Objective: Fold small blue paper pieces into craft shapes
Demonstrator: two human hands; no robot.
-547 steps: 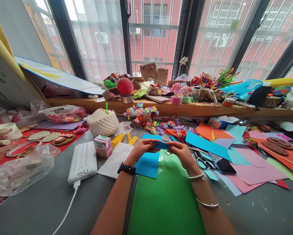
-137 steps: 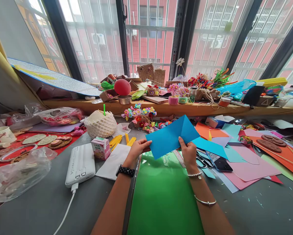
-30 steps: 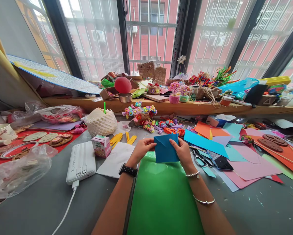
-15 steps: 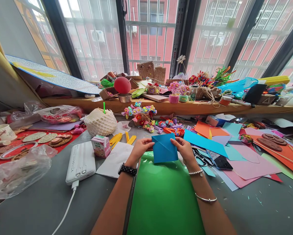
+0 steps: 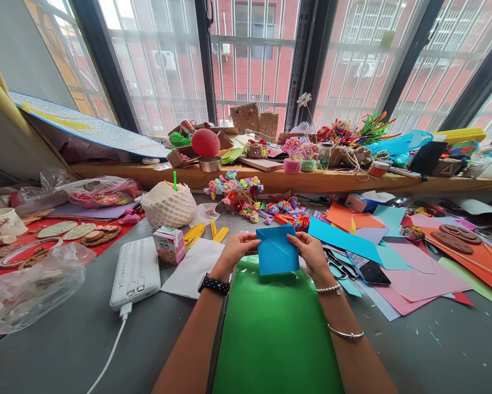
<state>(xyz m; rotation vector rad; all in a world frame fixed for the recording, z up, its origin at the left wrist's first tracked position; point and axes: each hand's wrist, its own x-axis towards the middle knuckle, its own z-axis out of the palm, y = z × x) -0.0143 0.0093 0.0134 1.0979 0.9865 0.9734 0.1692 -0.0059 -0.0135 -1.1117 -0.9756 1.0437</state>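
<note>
Between my two hands is a small square of blue paper (image 5: 278,253), with crease lines running across its face. My left hand (image 5: 241,249) pinches its upper left edge, and my right hand (image 5: 309,249) pinches the upper right corner. The paper is held up, tilted toward me, over the far end of a shiny green board (image 5: 274,334). A black dotted watch is on my left wrist; two bracelets are on my right arm. Just right of my right hand lie scissors (image 5: 339,266) and a larger blue sheet (image 5: 344,239).
A white power bank (image 5: 135,272) with a cable, a small pink carton (image 5: 169,245) and a white napkin (image 5: 194,268) lie to the left. Pink paper sheets (image 5: 426,273) and a phone (image 5: 371,269) are on the right. Behind, a wooden ledge (image 5: 167,178) carries craft items.
The blue paper has shifted very slightly down and toward me, its tilt a little different. Both hands keep their hold; nothing else has visibly moved.
</note>
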